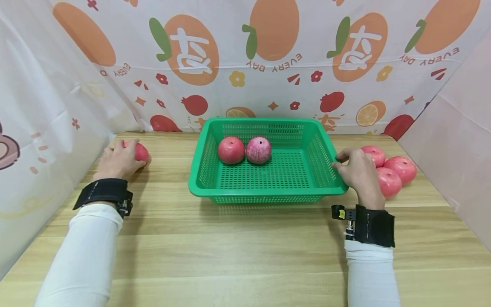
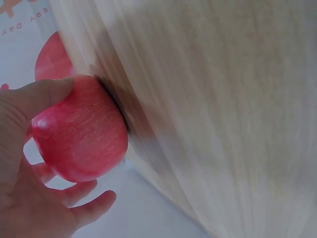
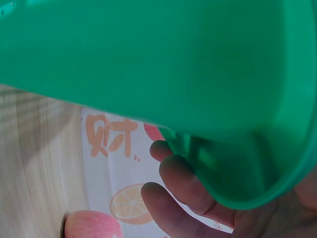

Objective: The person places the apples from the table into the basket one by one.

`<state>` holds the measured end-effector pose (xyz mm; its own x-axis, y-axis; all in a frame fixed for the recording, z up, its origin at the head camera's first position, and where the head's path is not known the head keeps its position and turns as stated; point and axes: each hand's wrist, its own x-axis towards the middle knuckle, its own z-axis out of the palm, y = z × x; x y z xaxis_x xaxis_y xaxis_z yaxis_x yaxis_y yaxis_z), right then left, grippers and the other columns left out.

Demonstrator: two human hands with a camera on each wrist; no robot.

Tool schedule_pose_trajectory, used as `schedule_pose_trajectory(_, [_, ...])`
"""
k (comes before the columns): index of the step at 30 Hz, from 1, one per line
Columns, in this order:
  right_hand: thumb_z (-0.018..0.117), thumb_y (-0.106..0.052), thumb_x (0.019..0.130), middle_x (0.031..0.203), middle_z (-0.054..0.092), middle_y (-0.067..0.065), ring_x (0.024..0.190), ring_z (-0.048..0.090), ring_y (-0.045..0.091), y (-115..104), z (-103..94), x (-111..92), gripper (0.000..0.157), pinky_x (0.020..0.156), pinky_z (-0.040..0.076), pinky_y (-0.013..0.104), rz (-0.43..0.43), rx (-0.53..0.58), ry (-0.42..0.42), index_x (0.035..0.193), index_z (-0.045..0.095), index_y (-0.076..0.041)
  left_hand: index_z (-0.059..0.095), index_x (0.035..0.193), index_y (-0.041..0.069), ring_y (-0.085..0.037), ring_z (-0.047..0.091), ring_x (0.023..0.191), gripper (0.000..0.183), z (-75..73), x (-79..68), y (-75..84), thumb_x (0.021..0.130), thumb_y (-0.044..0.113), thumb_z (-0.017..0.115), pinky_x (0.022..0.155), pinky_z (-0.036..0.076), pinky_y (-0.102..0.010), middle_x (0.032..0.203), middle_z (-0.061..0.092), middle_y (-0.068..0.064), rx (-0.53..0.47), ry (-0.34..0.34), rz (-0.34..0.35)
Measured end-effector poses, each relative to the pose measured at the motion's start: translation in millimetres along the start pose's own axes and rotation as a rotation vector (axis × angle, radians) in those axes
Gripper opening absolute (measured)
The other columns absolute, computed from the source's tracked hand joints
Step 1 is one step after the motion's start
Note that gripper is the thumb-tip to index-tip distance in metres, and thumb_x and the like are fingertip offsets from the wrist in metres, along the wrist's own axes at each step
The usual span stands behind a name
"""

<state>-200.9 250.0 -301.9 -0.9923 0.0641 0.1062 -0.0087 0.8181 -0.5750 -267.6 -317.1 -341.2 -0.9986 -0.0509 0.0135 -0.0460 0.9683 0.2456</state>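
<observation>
At the far left of the table, my left hand (image 1: 118, 161) holds a red apple (image 1: 141, 152). In the left wrist view its thumb lies on the apple (image 2: 81, 131), with some fingers curved around the far side. My right hand (image 1: 358, 170) grips the right rim of a green plastic basket (image 1: 268, 192) in the middle of the table. The right wrist view has fingertips (image 3: 183, 181) under the rim; the thumb is mostly hidden. Inside the basket, toward its left, sit a red apple (image 1: 231, 150) and a streaked pinkish apple (image 1: 258, 150), side by side.
Right of my right hand cluster three red apples, among them a rear one (image 1: 374, 156), an outer one (image 1: 401, 169) and a near one (image 1: 388, 182). A fruit-print cloth (image 1: 238, 96) hangs behind the wooden table (image 1: 238, 251), with white cloth at both sides.
</observation>
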Motion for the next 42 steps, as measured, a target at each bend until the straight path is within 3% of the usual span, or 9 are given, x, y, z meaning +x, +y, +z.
schedule_pose_trajectory(6, [0.066,-0.007,0.098,0.107,0.065,0.032,0.078,0.069,0.036,0,-0.1,-1,0.030,0.069,0.061,0.044,-0.003,0.000,0.004,0.118,0.064,0.015,0.028,0.150,0.001,-0.071,0.025,0.115,0.073,3.7,2.7,1.5,0.093,0.021,0.069,0.082,0.039,-0.079,0.135,0.015,-0.045,-0.042,-0.025,-0.048])
schedule_pose_trajectory(18, [0.066,-0.008,0.098,0.104,0.066,0.030,0.078,0.068,0.036,-1,1.7,-1,0.028,0.069,0.061,0.044,0.000,-0.002,0.006,0.116,0.065,0.014,0.029,0.149,0.002,-0.068,0.021,0.117,0.076,11.5,1.5,-7.1,0.089,0.016,0.073,0.080,0.040,-0.079,0.133,0.014,-0.045,-0.091,0.012,-0.035])
schedule_pose_trajectory(29, [0.067,-0.008,0.098,0.105,0.066,0.030,0.080,0.067,0.037,1,1.8,-1,0.028,0.072,0.060,0.047,-0.007,-0.006,0.019,0.116,0.065,0.013,0.033,0.148,0.001,-0.070,0.031,0.107,0.074,-1.5,5.5,-1.8,0.089,0.016,0.074,0.080,0.040,-0.078,0.131,0.022,-0.047,-0.066,0.087,0.100])
schedule_pose_trajectory(34, [0.067,-0.008,0.098,0.105,0.066,0.031,0.079,0.068,0.037,0,1.3,-1,0.029,0.072,0.061,0.048,-0.012,-0.003,0.023,0.116,0.065,0.014,0.034,0.149,0.002,-0.067,0.029,0.110,0.075,-7.9,5.2,4.1,0.087,0.018,0.074,0.077,0.041,-0.076,0.132,0.022,-0.044,-0.077,0.074,0.110])
schedule_pose_trajectory(42, [0.067,-0.007,0.097,0.105,0.066,0.031,0.079,0.069,0.038,0,0.7,-1,0.029,0.073,0.061,0.049,-0.013,-0.003,0.023,0.116,0.065,0.014,0.037,0.143,0.000,-0.067,0.029,0.110,0.074,-12.5,7.5,9.6,0.083,0.014,0.078,0.077,0.041,-0.077,0.125,0.028,-0.048,-0.061,0.110,0.169])
